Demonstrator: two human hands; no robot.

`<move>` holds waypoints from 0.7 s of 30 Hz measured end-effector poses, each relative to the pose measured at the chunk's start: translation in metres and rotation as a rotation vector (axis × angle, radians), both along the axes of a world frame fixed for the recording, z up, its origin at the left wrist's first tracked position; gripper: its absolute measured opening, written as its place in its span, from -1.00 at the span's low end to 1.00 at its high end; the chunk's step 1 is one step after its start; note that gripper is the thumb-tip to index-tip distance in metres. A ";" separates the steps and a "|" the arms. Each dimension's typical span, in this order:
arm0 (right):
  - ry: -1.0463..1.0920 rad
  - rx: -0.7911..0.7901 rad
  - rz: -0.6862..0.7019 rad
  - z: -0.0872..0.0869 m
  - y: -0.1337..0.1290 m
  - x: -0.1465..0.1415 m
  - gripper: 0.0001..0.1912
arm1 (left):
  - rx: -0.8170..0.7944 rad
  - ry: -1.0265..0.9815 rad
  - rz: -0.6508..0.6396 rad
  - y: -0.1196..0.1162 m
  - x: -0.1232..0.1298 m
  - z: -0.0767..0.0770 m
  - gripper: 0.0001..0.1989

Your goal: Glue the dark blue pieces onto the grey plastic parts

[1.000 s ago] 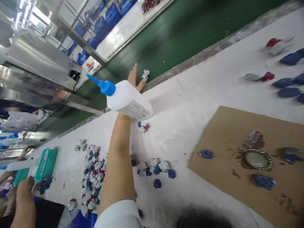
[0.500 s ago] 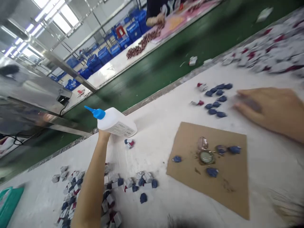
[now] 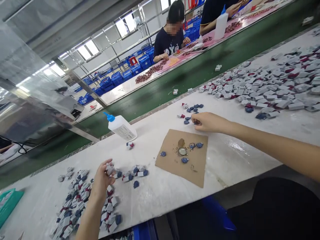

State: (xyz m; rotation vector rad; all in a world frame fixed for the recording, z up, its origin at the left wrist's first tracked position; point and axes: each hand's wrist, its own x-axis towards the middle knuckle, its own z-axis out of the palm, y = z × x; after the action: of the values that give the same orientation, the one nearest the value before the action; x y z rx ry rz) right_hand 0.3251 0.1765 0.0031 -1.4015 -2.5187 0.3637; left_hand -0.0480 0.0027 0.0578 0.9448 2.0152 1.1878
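Note:
My left hand (image 3: 102, 180) is at the edge of a pile of small blocks (image 3: 75, 196), white-grey with blue or dark red lumps. Its curled fingers are around a small white-grey block (image 3: 110, 169). My right hand (image 3: 203, 122) is pinched beside several loose blue lumps (image 3: 195, 108); something small and dark shows at its fingertips, its kind unclear. Between the hands lies a brown cardboard square (image 3: 167, 166) carrying several blue lumps, a round pale piece with an ornate rim (image 3: 183, 151) and a brown patch. Behind my left hand stands a white bottle with a blue nozzle (image 3: 122, 128).
A large heap of white-grey blocks (image 3: 270, 86) spreads over the right of the table. A green basket (image 3: 11, 205) is at the left edge. Beyond the green strip (image 3: 160, 88), co-workers (image 3: 172, 36) sit at another table with reddish-brown pieces.
My left hand has come away from the bottle and down to the block pile, where it grips a block. My right hand has moved in beside the blue lumps. The camera view has shifted.

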 end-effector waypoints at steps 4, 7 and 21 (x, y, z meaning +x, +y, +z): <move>0.163 -0.171 0.054 0.022 -0.032 -0.011 -0.78 | 0.015 -0.093 -0.096 0.009 0.035 0.002 -0.53; 0.294 -0.369 0.142 0.029 -0.059 -0.025 -0.72 | 0.053 -0.166 -0.199 0.005 0.065 -0.002 -0.44; 0.012 -0.215 0.357 0.006 -0.064 -0.055 -0.75 | 0.140 -0.660 -0.066 -0.036 0.131 -0.040 -0.59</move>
State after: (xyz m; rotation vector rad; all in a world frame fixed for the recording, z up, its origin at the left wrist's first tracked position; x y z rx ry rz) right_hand 0.2705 0.1128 0.0092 -1.0007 -2.7854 0.7241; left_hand 0.0828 -0.0337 0.0177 0.5672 1.3801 1.3906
